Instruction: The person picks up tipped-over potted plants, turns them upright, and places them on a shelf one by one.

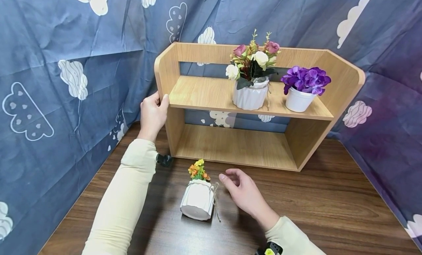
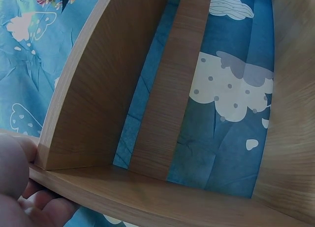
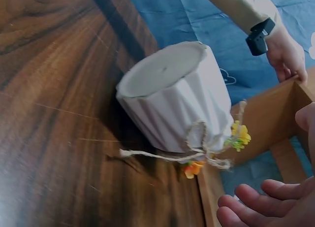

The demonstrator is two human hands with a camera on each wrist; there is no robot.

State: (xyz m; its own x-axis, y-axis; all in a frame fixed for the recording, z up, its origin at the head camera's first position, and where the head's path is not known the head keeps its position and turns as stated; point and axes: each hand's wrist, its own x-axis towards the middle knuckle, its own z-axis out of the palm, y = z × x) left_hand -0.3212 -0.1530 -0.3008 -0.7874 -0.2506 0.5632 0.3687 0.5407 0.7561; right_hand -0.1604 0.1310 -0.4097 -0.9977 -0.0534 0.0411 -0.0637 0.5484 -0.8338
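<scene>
My left hand point(image 1: 153, 114) grips the left side panel of a wooden shelf point(image 1: 230, 143), thumb at the front edge; the left wrist view shows fingers point(image 2: 49, 207) curled round behind the panel. A white pleated flowerpot point(image 1: 197, 200) lies tipped on its side on the table, base towards me, its orange and yellow flowers point(image 1: 199, 170) pointing at the shelf. Twine is tied in a bow round it. Just right of this pot is my right hand point(image 1: 243, 191), fingers relaxed and apart from it. In the right wrist view the pot's flat base point(image 3: 162, 69) shows.
On the upper shelf board stand a white pot point(image 1: 250, 95) of pink and white roses and a smaller white pot point(image 1: 299, 100) of purple flowers. Dark wooden table point(image 1: 329, 203) lies below. Blue cloud-patterned cloth point(image 1: 99, 35) hangs behind and on both sides.
</scene>
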